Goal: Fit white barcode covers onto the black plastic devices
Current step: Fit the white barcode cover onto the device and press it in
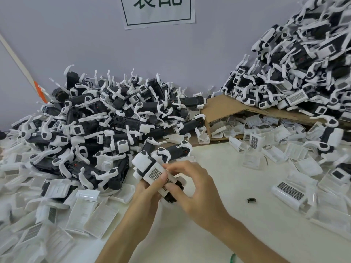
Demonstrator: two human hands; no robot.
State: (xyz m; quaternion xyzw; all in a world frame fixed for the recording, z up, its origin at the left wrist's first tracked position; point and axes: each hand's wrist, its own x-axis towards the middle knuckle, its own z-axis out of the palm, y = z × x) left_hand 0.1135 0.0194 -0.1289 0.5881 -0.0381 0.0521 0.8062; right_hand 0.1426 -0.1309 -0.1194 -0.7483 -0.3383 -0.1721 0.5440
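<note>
Hands meeting low in the middle, just above the white tabletop (218, 236). Left hand (146, 196) cupping a black device (171, 197) from underneath and gripping it, thumb (161, 179) laid across the white barcode cover (154, 173) sitting on top. Right hand (193, 188) over the near end, fingers (175, 168) bent and pinching the cover's edge. Fully clicked on or not, can't tell, tbh. Big left heap (91, 120) of black devices with white clips, right heap (303, 63) banked up higher over a cardboard flap (224, 107). Loose covers (288, 191) scattered all round, plus a small black part (251, 200) lying alone on the tabletop right of the hands.
</note>
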